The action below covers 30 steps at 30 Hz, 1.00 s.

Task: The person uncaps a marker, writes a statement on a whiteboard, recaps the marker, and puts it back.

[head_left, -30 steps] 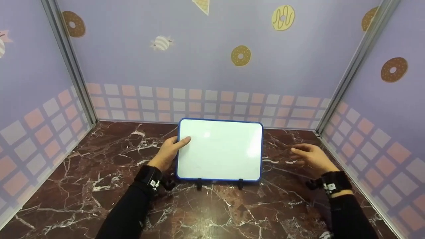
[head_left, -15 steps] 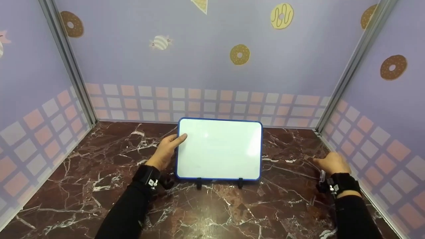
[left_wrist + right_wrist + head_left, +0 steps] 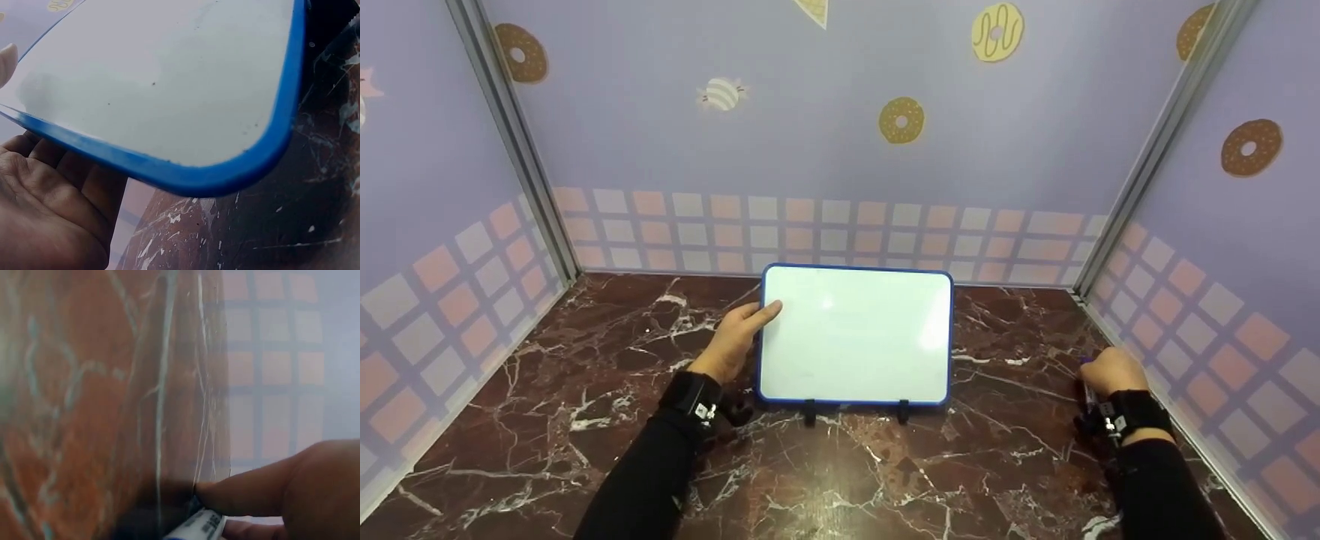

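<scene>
A small whiteboard [image 3: 856, 334] with a blue frame stands on a black-footed stand in the middle of the head view. My left hand [image 3: 735, 341] grips its left edge, thumb on the white face and fingers behind; the left wrist view shows this hand [image 3: 53, 208] under the blue rim. Off to the right, near the side wall, my right hand [image 3: 1116, 371] holds a marker pen. In the right wrist view, the marker's white printed barrel [image 3: 198, 527] lies against the thumb. Most of the marker is hidden by the hand.
Two black stand feet [image 3: 810, 412] jut out below the board. The dark red marbled tabletop [image 3: 585, 420] is bounded by a back wall [image 3: 660, 135] and side walls with printed sweets. Metal posts [image 3: 1166, 142] mark the corners.
My right hand has moved right and slightly down and now holds the marker, whose blue end has come into view. The left hand keeps its grip on the board almost unmoved.
</scene>
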Available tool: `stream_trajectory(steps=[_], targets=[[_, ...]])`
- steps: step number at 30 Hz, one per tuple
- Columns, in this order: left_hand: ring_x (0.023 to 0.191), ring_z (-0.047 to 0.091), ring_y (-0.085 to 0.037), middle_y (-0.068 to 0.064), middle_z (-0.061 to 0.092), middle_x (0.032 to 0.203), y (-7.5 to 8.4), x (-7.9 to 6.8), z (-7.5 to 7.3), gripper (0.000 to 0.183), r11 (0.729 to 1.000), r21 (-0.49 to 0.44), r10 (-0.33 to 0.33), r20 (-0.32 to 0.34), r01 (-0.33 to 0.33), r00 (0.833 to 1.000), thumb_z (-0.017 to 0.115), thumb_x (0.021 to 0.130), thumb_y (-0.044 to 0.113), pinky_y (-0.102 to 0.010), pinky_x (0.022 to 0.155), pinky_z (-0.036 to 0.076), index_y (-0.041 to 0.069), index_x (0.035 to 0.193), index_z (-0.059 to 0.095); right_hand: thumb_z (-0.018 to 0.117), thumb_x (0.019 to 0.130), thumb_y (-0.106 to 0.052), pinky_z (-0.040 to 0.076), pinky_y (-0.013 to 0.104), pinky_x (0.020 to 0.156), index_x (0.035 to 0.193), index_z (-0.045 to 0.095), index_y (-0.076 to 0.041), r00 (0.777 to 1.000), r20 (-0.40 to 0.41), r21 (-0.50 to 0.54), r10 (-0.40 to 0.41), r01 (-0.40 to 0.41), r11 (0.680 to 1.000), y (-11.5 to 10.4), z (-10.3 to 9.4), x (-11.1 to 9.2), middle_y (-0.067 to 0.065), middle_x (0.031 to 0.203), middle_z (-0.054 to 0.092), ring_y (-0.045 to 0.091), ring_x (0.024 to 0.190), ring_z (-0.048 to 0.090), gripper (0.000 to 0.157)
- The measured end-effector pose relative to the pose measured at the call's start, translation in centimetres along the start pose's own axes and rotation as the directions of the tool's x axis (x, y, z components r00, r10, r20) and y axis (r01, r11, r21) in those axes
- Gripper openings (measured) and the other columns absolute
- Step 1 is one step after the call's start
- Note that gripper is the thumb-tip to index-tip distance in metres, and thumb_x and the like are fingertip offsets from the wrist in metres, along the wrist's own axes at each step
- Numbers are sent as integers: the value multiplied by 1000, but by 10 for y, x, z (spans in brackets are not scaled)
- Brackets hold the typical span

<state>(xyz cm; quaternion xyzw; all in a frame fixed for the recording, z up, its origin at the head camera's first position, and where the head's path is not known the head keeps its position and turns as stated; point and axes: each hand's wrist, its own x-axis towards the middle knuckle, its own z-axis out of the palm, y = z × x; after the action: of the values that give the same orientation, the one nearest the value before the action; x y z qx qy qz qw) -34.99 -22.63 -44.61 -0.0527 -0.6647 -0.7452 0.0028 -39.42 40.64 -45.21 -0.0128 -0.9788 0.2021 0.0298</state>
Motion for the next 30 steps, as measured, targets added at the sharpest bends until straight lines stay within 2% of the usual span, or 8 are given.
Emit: stream_trajectory(steps=[4, 8, 12, 16, 19, 24, 27, 30], targets=[[90, 77, -22, -10, 78, 104, 4, 0, -2, 55, 1000, -28, 9, -22, -9, 1000, 67, 113, 35, -38, 81, 67, -11, 143, 59, 70, 98, -24, 57, 42, 71, 97, 71, 12, 1000, -22, 165, 1, 3, 986, -21, 0, 1, 30, 102, 72, 36, 83, 66, 36], [95, 76, -20, -9, 76, 108, 12, 0, -4, 47, 997, -53, 53, -74, -57, 996, 65, 114, 33, -34, 81, 65, -7, 139, 60, 72, 106, -25, 61, 32, 71, 143, 61, 14, 998, -59, 393, -38, 58, 918, -59, -3, -1, 33, 129, 69, 30, 92, 69, 55], [107, 74, -21, -13, 75, 120, 21, 0, -9, 38, 989, -80, 112, -134, -123, 985, 62, 116, 30, -35, 91, 62, -4, 133, 61, 73, 109, -26, 58, 24, 72, 141, 65, 10, 977, -161, 443, -139, 197, 875, -98, -6, -8, 25, 122, 72, 21, 90, 67, 49], [121, 71, -32, -25, 71, 134, 32, -3, -14, 37, 965, -132, 200, -200, -229, 959, 56, 119, 27, -47, 108, 59, -6, 136, 57, 77, 108, -28, 54, 24, 74, 134, 71, 5, 952, -228, 453, -204, 290, 843, -130, -8, -19, 16, 112, 74, 19, 89, 65, 43], [126, 67, -39, -30, 67, 138, 43, -7, -14, 32, 925, -153, 297, -283, -348, 912, 55, 119, 24, -52, 112, 56, -5, 133, 58, 77, 108, -28, 54, 24, 77, 132, 72, 3, 945, -230, 497, -234, 321, 806, -152, -7, -28, 14, 110, 75, 20, 92, 65, 40], [121, 64, -33, -20, 70, 123, 65, -15, -2, 17, 831, -56, 485, -414, -553, 771, 57, 114, 14, -41, 104, 56, -1, 120, 63, 78, 107, -22, 58, 25, 79, 130, 74, 4, 925, -223, 587, -306, 379, 716, -189, -2, -41, 17, 112, 77, 20, 94, 69, 35], [115, 63, -29, -14, 68, 119, 78, -22, 14, 15, 780, 54, 592, -386, -624, 707, 58, 111, 11, -37, 101, 53, 0, 121, 63, 77, 107, -18, 60, 25, 80, 128, 75, 3, 901, -223, 619, -373, 426, 659, -212, 2, -46, 17, 112, 78, 20, 94, 71, 30], [107, 64, -27, -15, 67, 118, 87, -29, 37, 24, 735, 140, 672, -275, -663, 687, 60, 107, 10, -35, 93, 56, -5, 126, 60, 76, 107, -13, 59, 27, 76, 127, 75, 1, 866, -228, 637, -445, 478, 605, -233, 7, -52, 20, 108, 77, 24, 91, 70, 24]])
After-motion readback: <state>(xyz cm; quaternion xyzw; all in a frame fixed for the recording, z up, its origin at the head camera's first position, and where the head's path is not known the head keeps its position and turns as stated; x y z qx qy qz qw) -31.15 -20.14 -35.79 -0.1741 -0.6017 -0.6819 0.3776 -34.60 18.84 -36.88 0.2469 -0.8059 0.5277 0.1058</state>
